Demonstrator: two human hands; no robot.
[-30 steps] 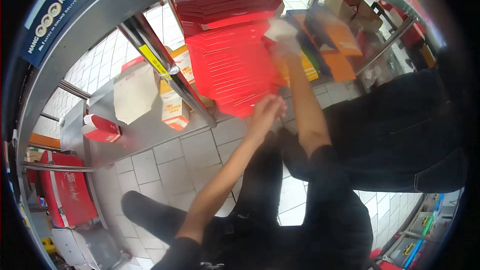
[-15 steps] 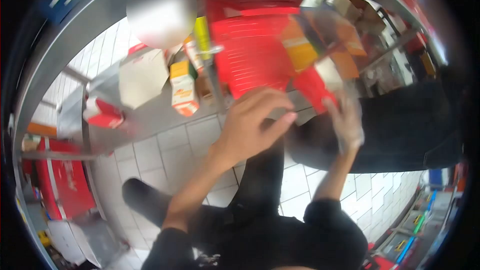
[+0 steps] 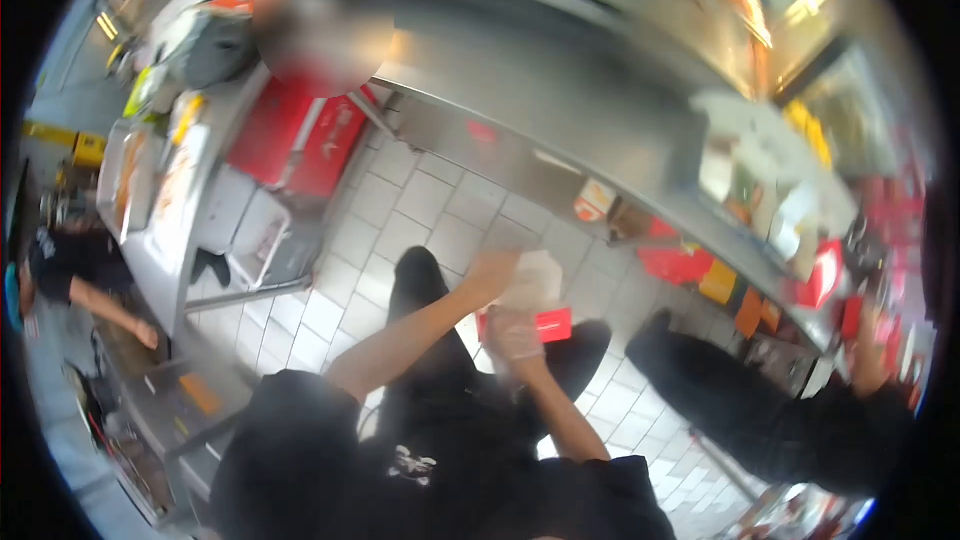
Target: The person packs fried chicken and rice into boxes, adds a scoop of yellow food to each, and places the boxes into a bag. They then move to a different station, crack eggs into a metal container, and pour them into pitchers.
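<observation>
Low in front of my body, my left hand (image 3: pixel 492 276) has its fingers closed at the edge of a pale, blurred flat piece (image 3: pixel 536 280), which looks like paper or card. Just below it, my right hand (image 3: pixel 514 333), in a clear glove, is wrapped round a red carton (image 3: pixel 553 325) whose red end sticks out to the right. The pale piece stands above the red carton; whether they are joined cannot be made out.
A long steel counter (image 3: pixel 560 70) crosses ahead. Red crates (image 3: pixel 300 135) stand at the left beside a steel table with trays (image 3: pixel 128 180). A co-worker's arm (image 3: pixel 115 310) is far left; another person's leg (image 3: pixel 700 380) is at right.
The view has swung, bringing the steel counter and left-hand tables into sight. My hands have come closer together, and my left hand has closed on the pale piece.
</observation>
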